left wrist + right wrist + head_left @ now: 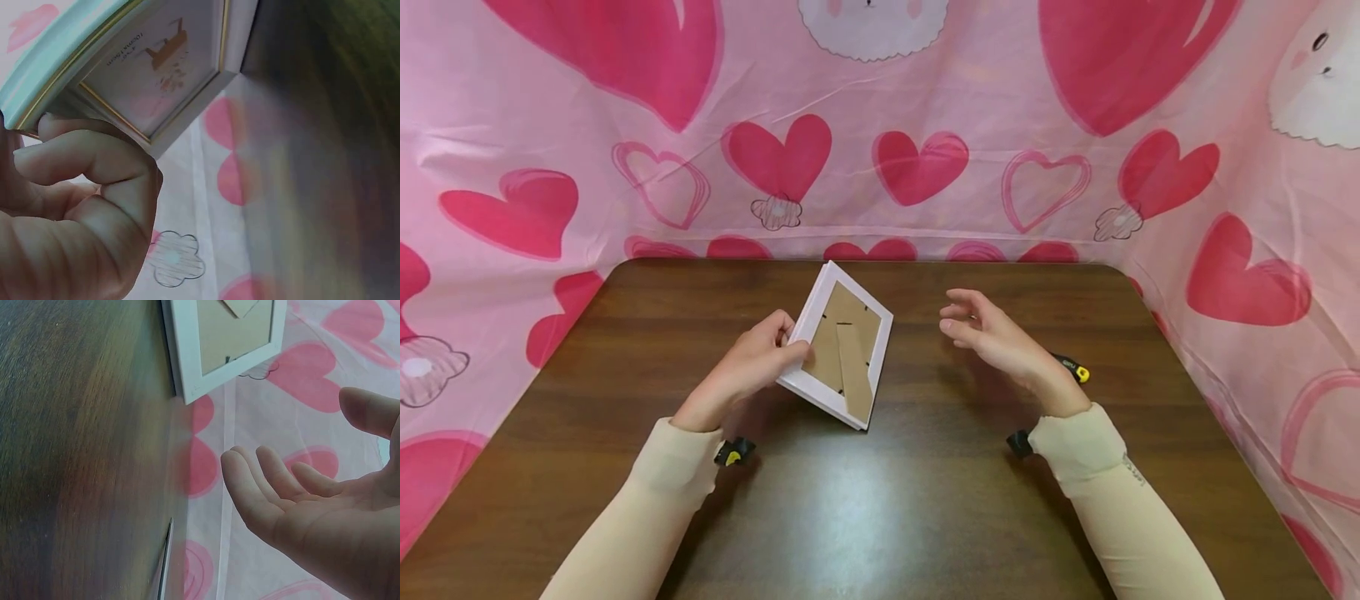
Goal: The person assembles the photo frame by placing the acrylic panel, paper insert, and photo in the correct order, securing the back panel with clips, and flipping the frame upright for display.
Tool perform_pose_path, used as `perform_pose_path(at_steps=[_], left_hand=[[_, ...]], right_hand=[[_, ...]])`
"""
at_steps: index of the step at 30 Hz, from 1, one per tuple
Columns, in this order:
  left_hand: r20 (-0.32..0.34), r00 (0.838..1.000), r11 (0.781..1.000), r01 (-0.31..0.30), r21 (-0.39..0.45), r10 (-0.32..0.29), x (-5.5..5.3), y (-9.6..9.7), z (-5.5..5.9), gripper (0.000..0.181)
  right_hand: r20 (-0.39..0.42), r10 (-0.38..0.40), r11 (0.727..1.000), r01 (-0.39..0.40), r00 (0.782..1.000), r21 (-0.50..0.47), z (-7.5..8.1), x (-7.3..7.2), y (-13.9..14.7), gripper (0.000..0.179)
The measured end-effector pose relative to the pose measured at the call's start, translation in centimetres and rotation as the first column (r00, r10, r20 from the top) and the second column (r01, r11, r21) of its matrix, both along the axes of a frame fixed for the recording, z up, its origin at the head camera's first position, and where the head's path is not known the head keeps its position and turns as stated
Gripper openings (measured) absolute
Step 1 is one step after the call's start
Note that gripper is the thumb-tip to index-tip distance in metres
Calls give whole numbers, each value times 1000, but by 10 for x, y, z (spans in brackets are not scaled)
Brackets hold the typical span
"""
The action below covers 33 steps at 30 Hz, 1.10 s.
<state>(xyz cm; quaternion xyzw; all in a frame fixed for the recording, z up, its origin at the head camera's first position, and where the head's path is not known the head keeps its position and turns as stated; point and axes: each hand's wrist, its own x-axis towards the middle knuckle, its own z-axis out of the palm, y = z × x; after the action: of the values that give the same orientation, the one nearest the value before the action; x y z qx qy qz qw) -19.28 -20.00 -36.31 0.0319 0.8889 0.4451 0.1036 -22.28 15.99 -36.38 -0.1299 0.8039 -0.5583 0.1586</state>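
Note:
My left hand (748,358) grips the left edge of a white picture frame (882,367), thumb on the back and curled fingers on the front. The frame is tilted above the table, its brown backing board (823,346) and folded stand (852,367) towards me. Gold lines and a printed insert (150,69) show on its front in the left wrist view. Off to the right, my right hand (1000,337) hovers with fingers loosely bent and holds nothing. A tool with a black and yellow handle (1081,373) lies beyond the right wrist, partly hidden; its thin pointed metal tip (167,547) appears in the right wrist view.
The brown wooden table (850,517) spreads beneath both hands. Pink cloth with hearts (917,167) hangs along its back and sides. A small black device (735,452) sits at the left wrist, another (1019,443) at the right.

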Motion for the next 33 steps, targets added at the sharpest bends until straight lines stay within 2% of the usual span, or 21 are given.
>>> perform_pose_path(at_steps=[14,19,26,33], left_hand=[[-68,997,999,30,-13,-31,4,10,18,26],[-97,995,998,23,-64,-29,4,18,25,26],[-87,995,992,35,-120,-46,3,31,32,29],[-106,993,984,27,-174,-46,6,48,38,31]], right_hand=[[27,11,1000,-11,1000,-4,1,1,2,69],[30,4,1000,-4,1000,-7,0,1,1,69],[35,3,1000,-2,999,-12,0,1,1,70],[26,4,1000,-3,1000,-25,0,0,1,68]])
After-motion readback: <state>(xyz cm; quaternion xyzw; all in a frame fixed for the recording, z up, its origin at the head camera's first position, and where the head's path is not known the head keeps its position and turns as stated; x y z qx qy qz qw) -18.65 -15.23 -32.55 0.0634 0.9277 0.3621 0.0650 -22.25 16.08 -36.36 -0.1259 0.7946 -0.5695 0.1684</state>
